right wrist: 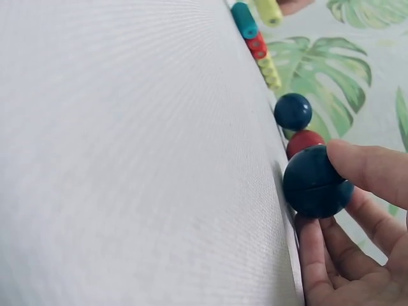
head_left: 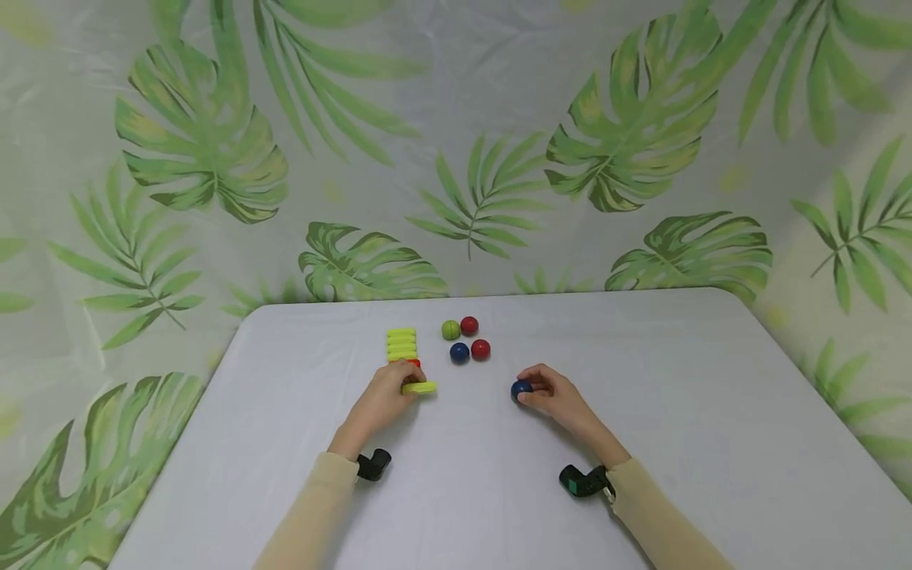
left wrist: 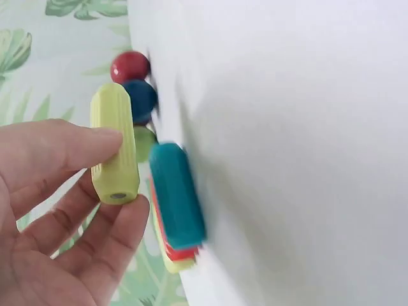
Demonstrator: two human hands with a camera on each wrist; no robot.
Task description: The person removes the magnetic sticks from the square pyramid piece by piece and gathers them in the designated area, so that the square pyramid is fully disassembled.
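My left hand (head_left: 385,398) pinches a yellow-green ribbed stick (left wrist: 115,143) between thumb and fingers, with a small grey disc showing in the stick's near end. Beneath it in the left wrist view lies a teal stick (left wrist: 178,196), which the hand hides in the head view. A red stick (head_left: 415,363) and several yellow-green sticks (head_left: 402,342) continue that row. On the right, my right hand (head_left: 563,399) grips a dark blue ball (right wrist: 317,182) with thumb and fingertips; a seam runs around the ball.
Between and beyond the hands sit a green ball (head_left: 451,329), a red ball (head_left: 469,325), a second blue ball (head_left: 459,352) and another red ball (head_left: 480,349). The white-covered table (head_left: 484,491) ends at a leaf-patterned backdrop (head_left: 484,103).
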